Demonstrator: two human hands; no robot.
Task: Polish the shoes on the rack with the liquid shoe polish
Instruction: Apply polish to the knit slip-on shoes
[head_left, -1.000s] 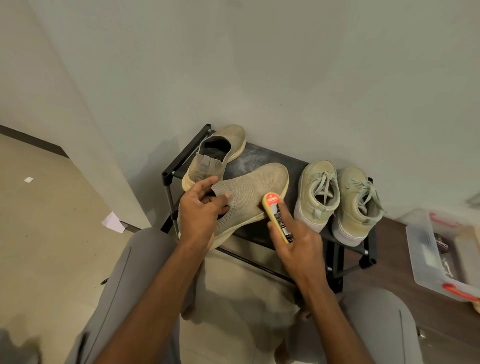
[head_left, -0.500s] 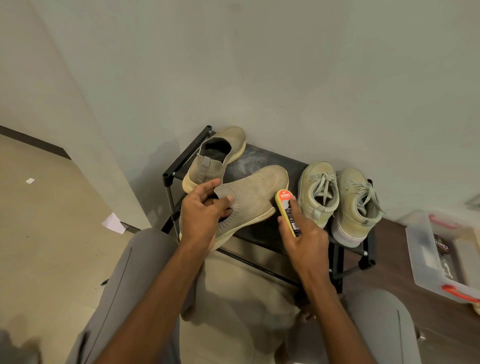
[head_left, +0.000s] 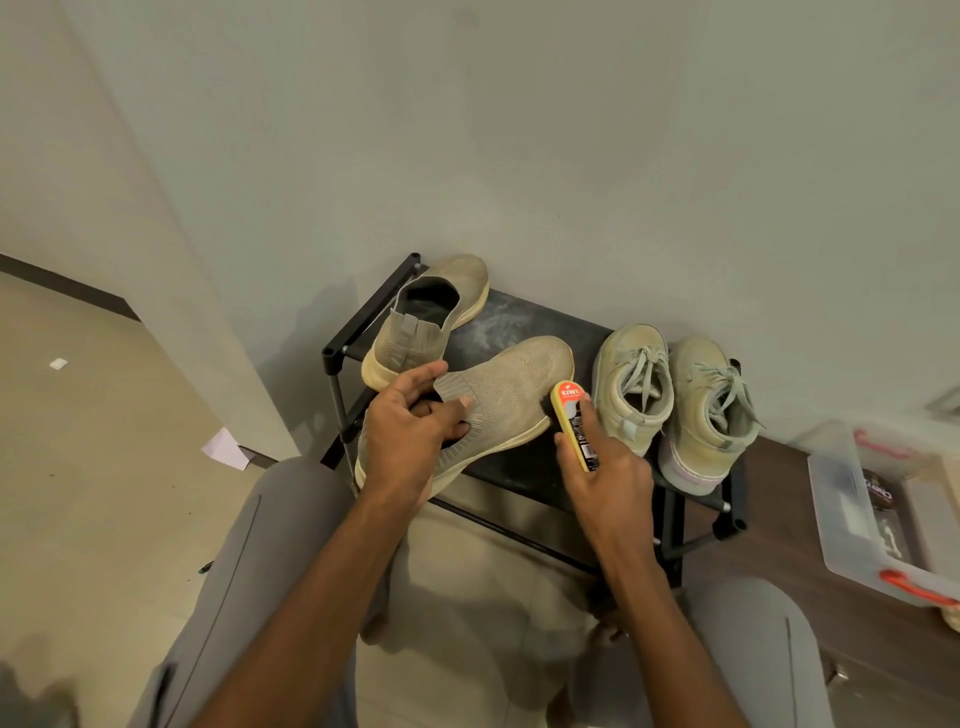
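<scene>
The left hand (head_left: 410, 431) is gripping the knit slip-on shoe (head_left: 498, 410) at its collar, tilting it over the near-left of the shoe rack (head_left: 524, 462). The right hand (head_left: 608, 473) is clasping the liquid shoe polish bottle (head_left: 574, 423), tip just right of the shoe's toe, whose long axis is running near-left to far-right. Its mate (head_left: 431, 322) is sitting farther back, two lace-up sneakers (head_left: 675, 400) right. A clear plastic bin (head_left: 841, 519) is holding a dark tin (head_left: 878, 491).
</scene>
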